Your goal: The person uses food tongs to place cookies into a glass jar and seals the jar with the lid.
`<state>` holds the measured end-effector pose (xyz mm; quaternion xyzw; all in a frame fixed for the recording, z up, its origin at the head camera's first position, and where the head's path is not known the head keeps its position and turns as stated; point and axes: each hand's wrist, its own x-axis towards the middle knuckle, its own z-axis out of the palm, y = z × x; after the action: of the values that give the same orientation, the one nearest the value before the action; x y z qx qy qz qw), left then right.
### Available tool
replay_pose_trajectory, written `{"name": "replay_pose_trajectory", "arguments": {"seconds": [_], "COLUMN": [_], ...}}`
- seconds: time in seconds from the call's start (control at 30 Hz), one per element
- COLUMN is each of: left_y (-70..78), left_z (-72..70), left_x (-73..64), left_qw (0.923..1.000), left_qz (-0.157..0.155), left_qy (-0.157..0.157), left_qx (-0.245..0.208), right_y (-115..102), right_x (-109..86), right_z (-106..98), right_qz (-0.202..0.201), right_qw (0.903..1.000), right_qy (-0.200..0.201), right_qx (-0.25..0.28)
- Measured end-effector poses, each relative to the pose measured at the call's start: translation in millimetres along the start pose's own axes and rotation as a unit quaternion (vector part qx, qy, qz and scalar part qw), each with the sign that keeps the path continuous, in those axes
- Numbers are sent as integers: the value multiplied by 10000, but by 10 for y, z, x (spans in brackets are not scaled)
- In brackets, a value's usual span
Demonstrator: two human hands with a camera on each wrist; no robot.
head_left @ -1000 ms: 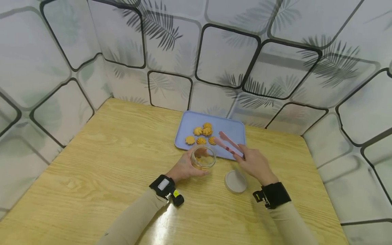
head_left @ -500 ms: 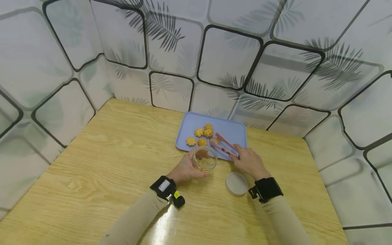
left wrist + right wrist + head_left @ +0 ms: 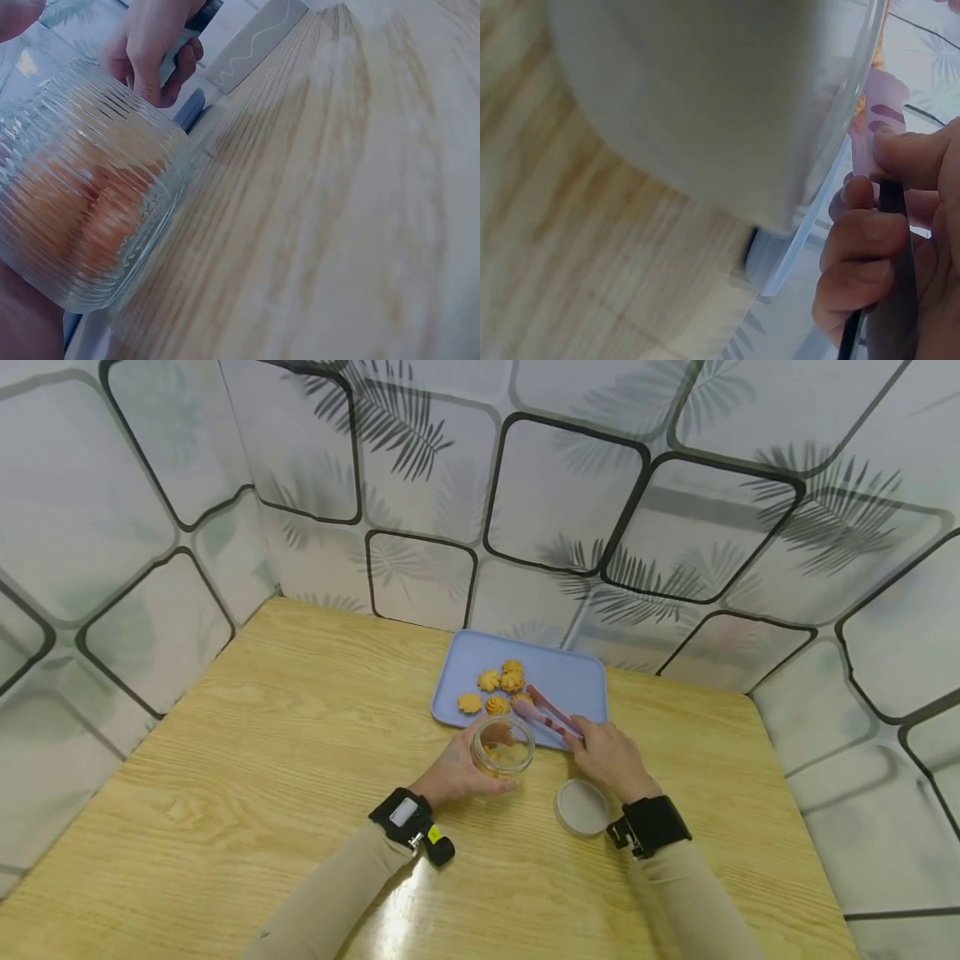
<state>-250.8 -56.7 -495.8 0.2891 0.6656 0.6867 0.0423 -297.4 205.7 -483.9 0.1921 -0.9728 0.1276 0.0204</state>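
Observation:
My left hand grips a clear glass jar by its side, its mouth tipped up. Through the ribbed glass jar in the left wrist view, golden-brown cookies show inside. My right hand holds pink tongs with dark handles. The tong tips are on either side of a swirled cookie on the blue tray; whether they pinch it is hard to tell. Several other cookies lie on the tray's left half. In the right wrist view, my fingers are curled round the tongs.
A round pale lid lies on the wooden table, just right of the jar and near my right wrist. The tray stands close to the patterned back wall. Similar walls rise at both sides.
My right hand has moved left with the tongs, bringing their tips from beside the swirled cookie to around it. The tong arms are closer together. My left hand keeps the jar nearly still.

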Motion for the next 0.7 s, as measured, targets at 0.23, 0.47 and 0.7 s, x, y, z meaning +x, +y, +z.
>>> {"name": "replay_pose_trajectory", "arguments": {"seconds": [0.23, 0.47, 0.7], "left_y": [9, 19, 32], "left_z": [1, -7, 6], "left_x": [1, 1, -2], "left_qw": [10000, 9999, 10000], "left_qz": [25, -55, -63], "left_qy": [-34, -65, -52], "left_qx": [77, 56, 29], "right_y": [30, 42, 54], "right_x": [-59, -181, -303], "right_z": [-10, -48, -72], "right_qz": [-178, -273, -526], "right_qw": [9998, 9995, 9979], "right_qy": [120, 132, 376], "right_qx": [-11, 39, 98]}}
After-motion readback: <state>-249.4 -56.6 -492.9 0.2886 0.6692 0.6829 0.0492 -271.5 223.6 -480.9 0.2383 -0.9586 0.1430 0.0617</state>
